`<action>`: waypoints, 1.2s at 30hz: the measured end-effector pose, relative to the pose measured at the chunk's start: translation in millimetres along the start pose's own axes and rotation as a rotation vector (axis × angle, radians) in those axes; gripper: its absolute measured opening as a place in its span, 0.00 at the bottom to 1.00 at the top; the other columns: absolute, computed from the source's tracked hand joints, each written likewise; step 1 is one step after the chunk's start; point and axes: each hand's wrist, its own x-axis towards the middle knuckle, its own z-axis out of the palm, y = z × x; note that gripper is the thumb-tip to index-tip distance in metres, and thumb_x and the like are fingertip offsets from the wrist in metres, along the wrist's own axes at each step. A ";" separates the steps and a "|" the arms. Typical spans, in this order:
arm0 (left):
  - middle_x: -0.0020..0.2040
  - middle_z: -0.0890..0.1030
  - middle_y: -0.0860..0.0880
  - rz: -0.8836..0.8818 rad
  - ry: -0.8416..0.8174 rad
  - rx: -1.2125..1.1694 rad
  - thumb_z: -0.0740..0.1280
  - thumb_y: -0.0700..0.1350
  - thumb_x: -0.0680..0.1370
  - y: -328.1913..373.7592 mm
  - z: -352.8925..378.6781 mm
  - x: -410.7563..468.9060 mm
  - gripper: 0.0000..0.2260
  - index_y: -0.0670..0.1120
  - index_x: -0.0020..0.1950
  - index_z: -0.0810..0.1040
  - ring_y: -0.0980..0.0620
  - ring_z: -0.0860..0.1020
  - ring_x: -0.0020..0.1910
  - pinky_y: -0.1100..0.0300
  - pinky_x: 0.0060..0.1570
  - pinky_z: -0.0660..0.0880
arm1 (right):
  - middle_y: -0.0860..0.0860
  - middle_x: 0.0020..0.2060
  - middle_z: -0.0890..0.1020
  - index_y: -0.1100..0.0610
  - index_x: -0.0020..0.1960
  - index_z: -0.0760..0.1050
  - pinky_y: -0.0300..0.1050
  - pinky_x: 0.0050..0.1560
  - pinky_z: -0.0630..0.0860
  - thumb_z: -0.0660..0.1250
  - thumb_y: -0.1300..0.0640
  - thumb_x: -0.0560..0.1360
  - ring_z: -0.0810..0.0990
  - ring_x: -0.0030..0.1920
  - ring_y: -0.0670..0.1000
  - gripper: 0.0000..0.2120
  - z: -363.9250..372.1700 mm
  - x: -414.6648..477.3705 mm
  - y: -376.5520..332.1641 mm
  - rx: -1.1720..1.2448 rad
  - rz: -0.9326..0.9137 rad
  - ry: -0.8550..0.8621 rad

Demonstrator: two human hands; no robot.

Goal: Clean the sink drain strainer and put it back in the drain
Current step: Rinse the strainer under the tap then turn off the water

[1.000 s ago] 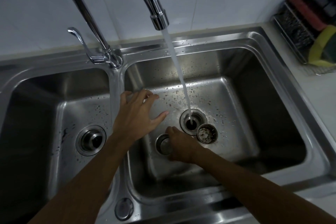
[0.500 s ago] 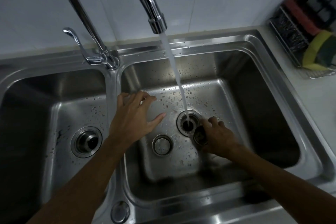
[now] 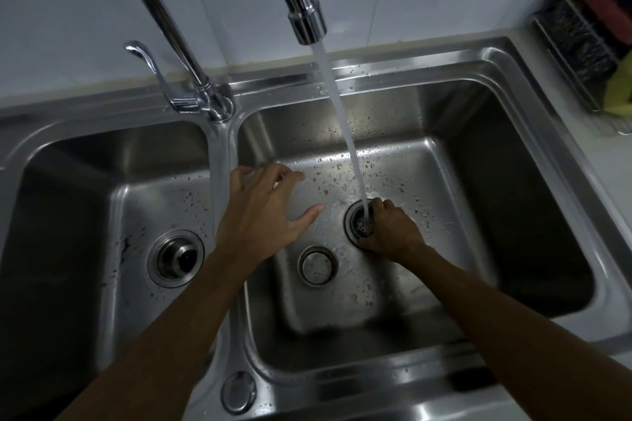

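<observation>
Sink (image 3: 444, 161): strainer (image 3: 363, 225) half-hidden by right hand (image 3: 393, 232)

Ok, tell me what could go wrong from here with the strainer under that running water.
The right hand holds the strainer at the open drain under the water stream; wet fingers could let it slip or seat it crooked. Debris rinsed off may wash straight down the drain. The loose drain stopper beside it could get knocked.

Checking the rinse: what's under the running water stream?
The strainer, perforated, held by the right hand over the right basin's drain. The drain opening below is mostly covered.
</observation>
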 end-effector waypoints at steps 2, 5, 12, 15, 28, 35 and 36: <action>0.59 0.80 0.50 -0.006 0.002 0.000 0.63 0.69 0.76 0.1 0.1 -0.3 0.29 0.50 0.66 0.80 0.49 0.79 0.57 0.44 0.66 0.66 | 0.57 0.64 0.76 0.57 0.71 0.67 0.53 0.56 0.81 0.79 0.41 0.67 0.78 0.60 0.58 0.41 -0.9 -0.3 0.7 0.014 -0.003 0.000; 0.59 0.80 0.50 -0.008 -0.003 0.002 0.63 0.69 0.76 -0.3 0.6 -0.2 0.29 0.50 0.66 0.80 0.49 0.79 0.58 0.43 0.66 0.66 | 0.57 0.64 0.76 0.57 0.71 0.67 0.53 0.57 0.80 0.79 0.42 0.67 0.78 0.61 0.58 0.40 -2.2 -0.7 0.0 0.032 -0.006 -0.006; 0.59 0.80 0.49 -0.003 0.012 0.004 0.63 0.70 0.76 -0.4 2.2 0.2 0.29 0.50 0.65 0.80 0.48 0.79 0.57 0.43 0.65 0.67 | 0.58 0.67 0.71 0.56 0.75 0.65 0.56 0.61 0.79 0.77 0.39 0.67 0.72 0.65 0.58 0.43 -2.1 -3.3 2.9 0.015 -0.042 0.006; 0.59 0.80 0.50 0.003 0.011 0.007 0.63 0.70 0.76 -1.0 3.0 0.1 0.29 0.50 0.65 0.80 0.49 0.79 0.57 0.42 0.65 0.67 | 0.58 0.67 0.68 0.55 0.76 0.64 0.51 0.61 0.80 0.78 0.39 0.66 0.75 0.62 0.58 0.46 -4.0 -4.4 4.4 0.033 -0.068 0.018; 0.57 0.80 0.50 0.013 0.037 0.009 0.62 0.70 0.76 -1.7 5.7 0.2 0.29 0.50 0.65 0.80 0.49 0.80 0.55 0.43 0.64 0.68 | 0.59 0.68 0.70 0.57 0.76 0.62 0.53 0.64 0.76 0.77 0.40 0.66 0.70 0.66 0.60 0.46 -14.0 -15.6 19.0 -0.159 -0.142 0.097; 0.57 0.81 0.50 0.021 0.061 0.009 0.64 0.70 0.76 -1.5 5.3 -0.1 0.28 0.50 0.64 0.80 0.49 0.80 0.55 0.42 0.64 0.68 | 0.58 0.63 0.70 0.57 0.70 0.66 0.46 0.56 0.76 0.80 0.45 0.65 0.76 0.59 0.57 0.41 -20.6 -35.1 32.1 0.072 -0.069 -0.022; 0.57 0.81 0.50 0.021 0.059 0.008 0.64 0.70 0.76 -1.7 5.3 -0.2 0.28 0.50 0.64 0.80 0.49 0.80 0.55 0.42 0.64 0.68 | 0.56 0.63 0.71 0.56 0.69 0.67 0.42 0.55 0.75 0.82 0.47 0.64 0.76 0.58 0.54 0.40 -20.7 -37.8 31.5 0.139 -0.079 -0.034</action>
